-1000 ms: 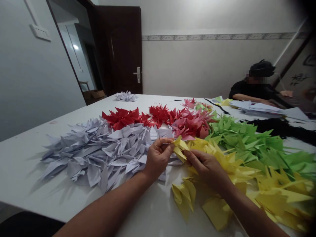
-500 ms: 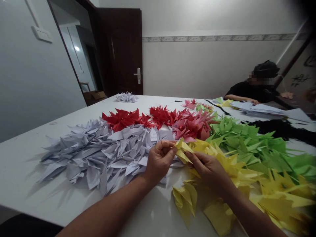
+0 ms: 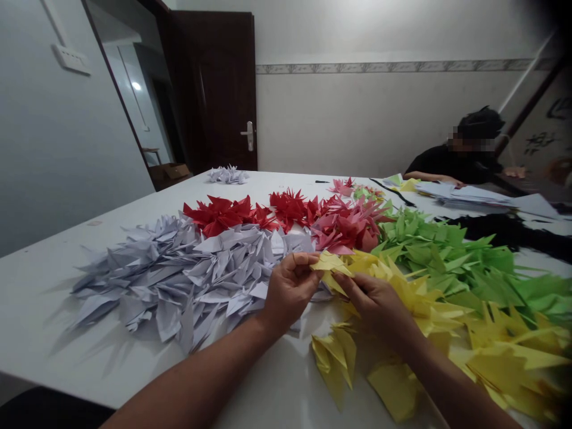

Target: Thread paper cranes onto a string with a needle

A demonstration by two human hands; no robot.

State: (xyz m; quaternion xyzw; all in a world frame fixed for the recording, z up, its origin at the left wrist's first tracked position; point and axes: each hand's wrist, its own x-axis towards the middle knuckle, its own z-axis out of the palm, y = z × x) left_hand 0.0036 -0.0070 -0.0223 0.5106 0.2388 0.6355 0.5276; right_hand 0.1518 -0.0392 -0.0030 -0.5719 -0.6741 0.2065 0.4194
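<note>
Between my two hands is a small piece of folded yellow paper (image 3: 331,263), held above the table. My left hand (image 3: 292,286) pinches its left side between thumb and fingers. The right side is gripped by my right hand (image 3: 373,301), thumb and fingertips closed on it. Just right of that hand spreads a pile of folded yellow papers (image 3: 429,301). Below my hands a single yellow folded paper (image 3: 335,357) lies on the white table (image 3: 268,387). A large heap of folded white papers (image 3: 179,274) sits beside my left hand.
Behind my hands lie red folded papers (image 3: 218,214) and pink ones (image 3: 346,226). Green folded papers (image 3: 451,250) fill the right, near black material (image 3: 509,235). Across the table a person (image 3: 469,149) sits by a stack of paper sheets (image 3: 465,195). A small white pile (image 3: 227,174) stands far back.
The yellow paper between my hands has tilted, so a flatter face now shows. Both hands keep their grip and have barely moved.
</note>
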